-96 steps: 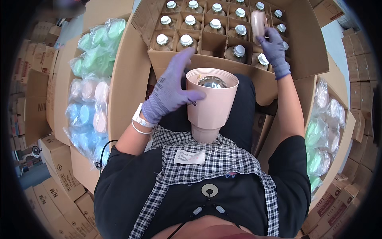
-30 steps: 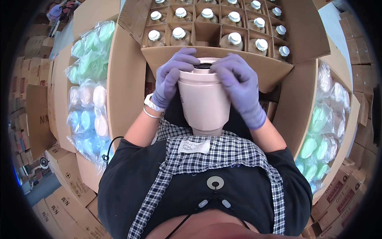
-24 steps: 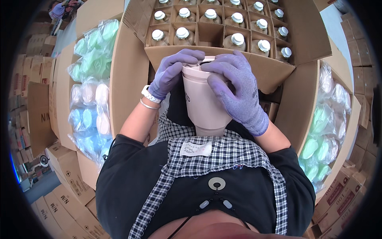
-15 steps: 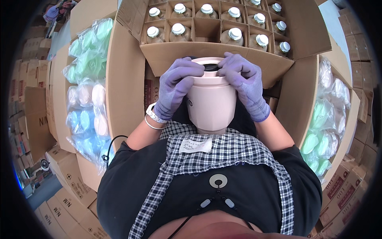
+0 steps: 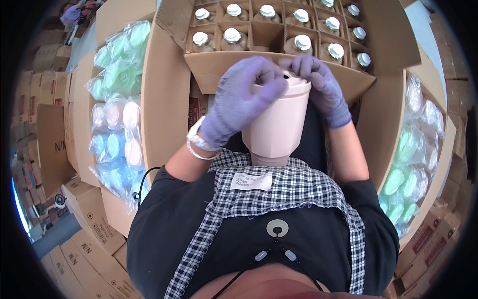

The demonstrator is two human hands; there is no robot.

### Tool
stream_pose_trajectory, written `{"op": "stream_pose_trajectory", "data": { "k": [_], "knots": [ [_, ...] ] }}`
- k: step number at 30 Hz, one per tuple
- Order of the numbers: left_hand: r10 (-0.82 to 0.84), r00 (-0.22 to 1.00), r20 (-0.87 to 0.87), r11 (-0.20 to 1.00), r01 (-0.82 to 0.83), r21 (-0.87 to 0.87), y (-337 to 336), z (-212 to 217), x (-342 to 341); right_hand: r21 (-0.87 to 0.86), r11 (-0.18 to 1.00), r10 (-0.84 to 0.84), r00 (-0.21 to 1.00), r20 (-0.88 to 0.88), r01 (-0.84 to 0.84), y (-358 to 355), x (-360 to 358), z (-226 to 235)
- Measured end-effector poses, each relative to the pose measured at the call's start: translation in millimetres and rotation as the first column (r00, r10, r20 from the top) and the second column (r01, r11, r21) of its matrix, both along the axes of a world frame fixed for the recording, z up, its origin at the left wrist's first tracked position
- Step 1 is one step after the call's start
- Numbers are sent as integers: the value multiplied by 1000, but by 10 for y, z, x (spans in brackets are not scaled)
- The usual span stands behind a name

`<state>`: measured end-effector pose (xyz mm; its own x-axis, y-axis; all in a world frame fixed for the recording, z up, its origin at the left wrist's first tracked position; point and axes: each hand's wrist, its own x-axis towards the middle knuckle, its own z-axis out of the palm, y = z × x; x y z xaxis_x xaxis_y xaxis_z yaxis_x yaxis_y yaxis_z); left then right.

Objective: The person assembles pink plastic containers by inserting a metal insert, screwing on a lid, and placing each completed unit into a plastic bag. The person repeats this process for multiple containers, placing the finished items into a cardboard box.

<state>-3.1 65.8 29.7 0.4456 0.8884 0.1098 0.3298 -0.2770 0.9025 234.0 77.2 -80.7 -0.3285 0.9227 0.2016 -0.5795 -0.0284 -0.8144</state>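
Note:
A pale pink faceted container (image 5: 276,122) stands upright before my body, its narrower base down by the apron. A small dark opening shows at its top, between my hands. My left hand (image 5: 244,97), in a purple glove, curls over the left of the rim with the thumb lying across it; its fingertips are slightly blurred. At the far right of the rim, my right hand (image 5: 321,84), also gloved, bends its fingers over the edge. Anything small under the fingertips is hidden.
Ahead stands a carton (image 5: 284,67) of white-capped bottles (image 5: 302,42) in cardboard dividers; one front cell holds no bottle. Open boxes with bagged green, pink and blue pieces (image 5: 114,117) flank me on the left, with similar bagged pieces (image 5: 411,149) on the right. Stacked cartons (image 5: 87,254) lie beyond.
My left hand has shifted further over the container's top, turning its back up. My right hand has moved slightly toward the far rim. The whole view has shifted a little.

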Motion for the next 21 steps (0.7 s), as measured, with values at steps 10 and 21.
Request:
{"op": "stream_pose_trajectory", "data": {
  "k": [10, 21],
  "knots": [
    [130, 986, 104, 987, -118, -113, 296, -43, -233, 108, 983, -166, 964, 206, 147, -98, -35, 367],
    [99, 987, 130, 993, -106, 46, 270, -215, -215, 79, 997, -58, 897, 438, 26, 38, 100, 218]
  ]
}}
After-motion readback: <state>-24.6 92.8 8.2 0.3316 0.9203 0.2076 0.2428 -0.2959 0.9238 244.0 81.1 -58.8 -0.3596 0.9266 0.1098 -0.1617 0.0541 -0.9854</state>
